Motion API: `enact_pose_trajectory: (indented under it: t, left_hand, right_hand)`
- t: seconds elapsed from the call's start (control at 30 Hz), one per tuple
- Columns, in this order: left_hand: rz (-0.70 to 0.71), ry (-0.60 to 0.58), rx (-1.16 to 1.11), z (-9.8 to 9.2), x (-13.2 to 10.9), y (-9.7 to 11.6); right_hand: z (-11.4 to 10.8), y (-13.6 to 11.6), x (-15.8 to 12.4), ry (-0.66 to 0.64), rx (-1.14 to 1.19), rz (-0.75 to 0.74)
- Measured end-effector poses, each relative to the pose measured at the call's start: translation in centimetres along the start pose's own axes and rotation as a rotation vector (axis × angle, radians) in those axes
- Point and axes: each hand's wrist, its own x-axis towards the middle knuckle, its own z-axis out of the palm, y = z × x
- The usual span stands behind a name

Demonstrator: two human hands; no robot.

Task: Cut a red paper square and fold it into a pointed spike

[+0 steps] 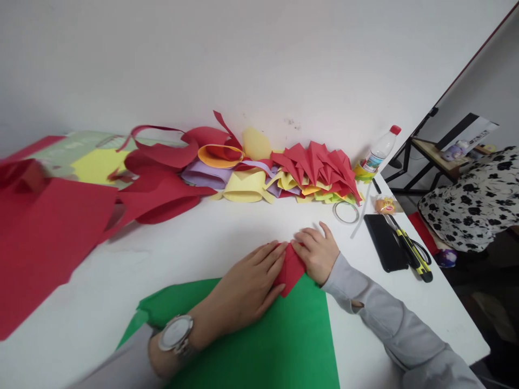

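Note:
A small folded piece of red paper (pixel 287 281) lies over the far part of a green sheet (pixel 275 346) on the table. My left hand (pixel 247 283), with a watch on its wrist, holds the paper's left side, fingers together and the thumb near its lower corner. From the right, my right hand (pixel 318 253) grips the upper right edge between thumb and bent fingers, the little finger raised. The fingertips of both hands meet at the top of the paper and hide part of its folds.
Red folded paper points (pixel 318 165) and rolled yellow paper (pixel 245 186) line the wall. Large red sheets (pixel 60 227) lie left. On the right are a tape roll (pixel 346 212), a bottle (pixel 381 150), a black phone (pixel 385 243) and a yellow-black cutter (pixel 413 254). Patterned cloth (pixel 474 200) shows beyond the table.

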Motion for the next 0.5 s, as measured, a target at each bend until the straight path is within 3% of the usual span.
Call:
enact_pose_trajectory:
  t: [0.3, 0.5]
  left_hand:
    - [-0.048, 0.005, -0.136, -0.7, -0.3, -0.3]
    - [-0.078, 0.026, -0.197, -0.7, -0.3, -0.3]
  right_hand:
    - [-0.4, 0.8, 0.2, -0.053, 0.086, 0.088]
    - [-0.5, 1.3, 0.1, 0.01, 0.247, 0.143]
